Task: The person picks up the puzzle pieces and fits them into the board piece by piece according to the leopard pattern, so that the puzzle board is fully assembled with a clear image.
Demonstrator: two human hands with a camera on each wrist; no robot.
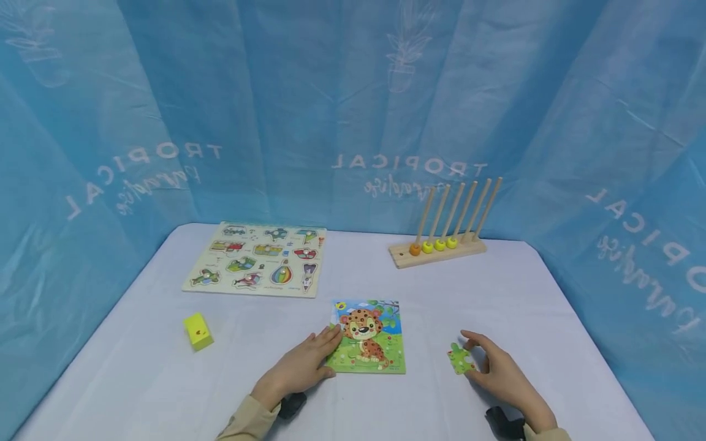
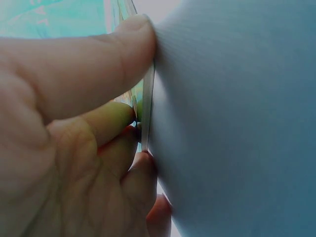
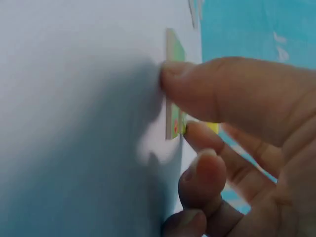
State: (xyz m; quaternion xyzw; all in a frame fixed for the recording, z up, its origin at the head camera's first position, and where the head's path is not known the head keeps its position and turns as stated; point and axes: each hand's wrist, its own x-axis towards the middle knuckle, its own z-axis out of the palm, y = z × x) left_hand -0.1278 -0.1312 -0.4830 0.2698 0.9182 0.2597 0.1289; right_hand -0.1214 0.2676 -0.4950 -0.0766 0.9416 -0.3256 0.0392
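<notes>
In the head view, a leopard jigsaw puzzle (image 1: 380,343) lies flat near the middle of the white table. My left hand (image 1: 306,361) rests at its left side, fingers extended over the border and thumb by the lower corner. The left wrist view shows the thumb (image 2: 123,54) against the puzzle's thin edge (image 2: 147,108). To the right, my right hand (image 1: 499,370) pinches a green puzzle piece (image 1: 459,360) with red spots, its thumb overlapping the lower right corner. Up close, the right thumb (image 3: 197,84) lies across the piece's edge (image 3: 170,121); other fingers are bent behind it.
A yellow block (image 1: 198,331) sits on the left of the table. Behind it lies a vehicle peg-puzzle board (image 1: 256,260). A wooden bead stand (image 1: 469,246) with upright rods and several beads is at the back right. Blue curtains (image 1: 353,110) hang around the table.
</notes>
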